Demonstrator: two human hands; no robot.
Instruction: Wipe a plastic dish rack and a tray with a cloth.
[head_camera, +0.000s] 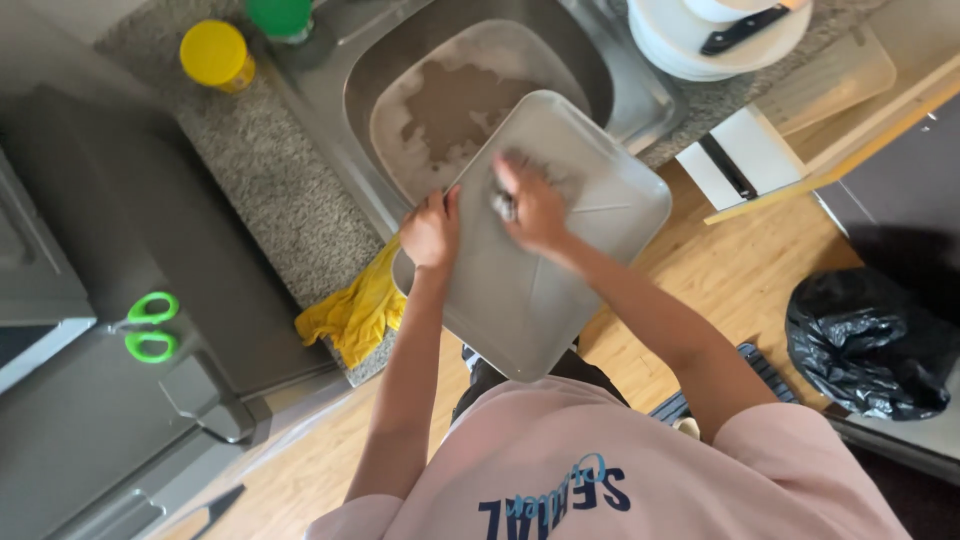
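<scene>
While the left hand (430, 232) grips the edge of a grey tray (530, 290) tilted over the sink (350, 90), the right hand (535, 205) presses a small scrubber (503, 203) against its face, fingers curled.

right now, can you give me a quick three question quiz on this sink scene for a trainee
1. True or false: the left hand grips the edge of the grey tray.
2. Which thing hangs over the counter edge beside the tray? A) black bag B) yellow cloth C) green scissors
3. Fill in: the right hand presses a small scrubber on the tray above the ____.

Key
1. True.
2. B, the yellow cloth; the green scissors lie farther left and the black bag sits on the floor.
3. Sink, which holds murky water.
</scene>
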